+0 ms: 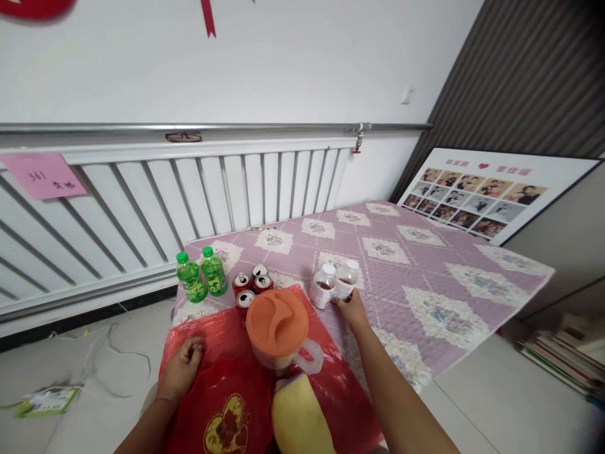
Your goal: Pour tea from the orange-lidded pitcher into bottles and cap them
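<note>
My right hand grips the lower part of a small clear bottle with a white cap and dark contents. A matching bottle stands right beside it on its left. Over the red plastic sheet rests my left hand, its fingers curled in and nothing seen in them. Close to that hand lies a red scalloped tray with a gold heart print. Between my hands stands a clear pitcher with an orange lid. A yellow object, its kind unclear, lies in front of the pitcher.
Two green drink bottles and several opened cans stand at the table's left. A purple floral cloth covers the table. Behind runs a white radiator; a photo board leans at the right. Books lie low right.
</note>
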Tool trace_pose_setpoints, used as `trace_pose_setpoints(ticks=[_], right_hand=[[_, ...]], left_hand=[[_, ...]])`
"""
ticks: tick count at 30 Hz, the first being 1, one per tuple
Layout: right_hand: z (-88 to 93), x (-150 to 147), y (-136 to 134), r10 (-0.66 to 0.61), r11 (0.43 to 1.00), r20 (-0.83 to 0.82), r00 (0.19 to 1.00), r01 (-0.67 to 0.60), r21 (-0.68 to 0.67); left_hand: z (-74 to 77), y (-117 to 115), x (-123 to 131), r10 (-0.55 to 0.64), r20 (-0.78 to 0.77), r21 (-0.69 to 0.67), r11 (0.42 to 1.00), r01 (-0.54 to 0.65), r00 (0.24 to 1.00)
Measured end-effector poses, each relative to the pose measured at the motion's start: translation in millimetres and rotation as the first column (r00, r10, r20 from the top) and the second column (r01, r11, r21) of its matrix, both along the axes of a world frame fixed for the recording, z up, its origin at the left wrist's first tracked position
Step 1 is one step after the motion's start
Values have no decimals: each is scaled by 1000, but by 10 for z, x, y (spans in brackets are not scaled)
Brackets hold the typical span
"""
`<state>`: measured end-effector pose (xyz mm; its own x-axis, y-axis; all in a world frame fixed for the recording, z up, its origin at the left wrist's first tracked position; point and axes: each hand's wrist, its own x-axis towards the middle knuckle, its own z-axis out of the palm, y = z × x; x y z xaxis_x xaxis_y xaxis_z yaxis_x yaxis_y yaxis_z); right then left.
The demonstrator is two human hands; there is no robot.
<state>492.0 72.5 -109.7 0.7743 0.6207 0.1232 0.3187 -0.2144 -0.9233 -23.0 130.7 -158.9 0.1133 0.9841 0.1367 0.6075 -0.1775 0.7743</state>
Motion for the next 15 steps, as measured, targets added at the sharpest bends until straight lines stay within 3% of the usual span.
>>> trace_pose_setpoints(ticks=[15], right_hand=[[-97,-55,134,-55,998,-5,998,55,-7]], left_hand=[[49,-24,26,18,-14,10,1000,-18,1000]])
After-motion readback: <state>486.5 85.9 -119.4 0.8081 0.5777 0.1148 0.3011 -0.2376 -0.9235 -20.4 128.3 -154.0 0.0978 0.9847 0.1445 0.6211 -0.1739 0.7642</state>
